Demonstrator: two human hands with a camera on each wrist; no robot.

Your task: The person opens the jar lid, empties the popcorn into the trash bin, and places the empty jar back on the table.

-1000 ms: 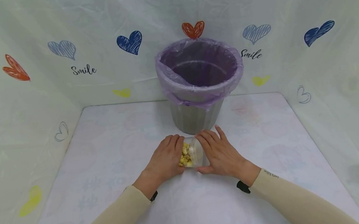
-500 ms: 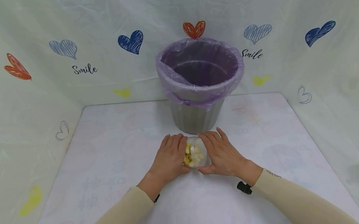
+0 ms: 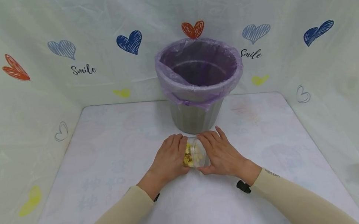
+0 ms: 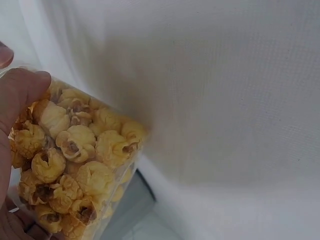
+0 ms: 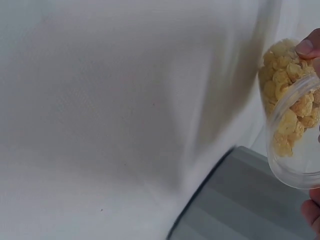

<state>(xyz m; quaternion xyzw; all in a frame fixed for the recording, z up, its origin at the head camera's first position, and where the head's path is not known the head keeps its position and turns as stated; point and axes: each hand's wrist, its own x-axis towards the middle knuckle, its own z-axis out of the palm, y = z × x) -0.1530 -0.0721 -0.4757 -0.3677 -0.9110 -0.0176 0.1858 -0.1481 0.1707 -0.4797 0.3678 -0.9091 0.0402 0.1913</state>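
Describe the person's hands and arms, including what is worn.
The left hand and right hand are ungloved. The left sleeve and right sleeve are long and beige; small dark lettering, unreadable, marks the right. A black piece shows by the right cuff, a dark sliver by the left.

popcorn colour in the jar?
Popcorn: pale yellow to golden, with brown patches. Shows best in the left wrist view.

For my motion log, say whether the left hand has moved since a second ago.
Yes: in the head view, the left hand has shifted slightly right relative to the bin.
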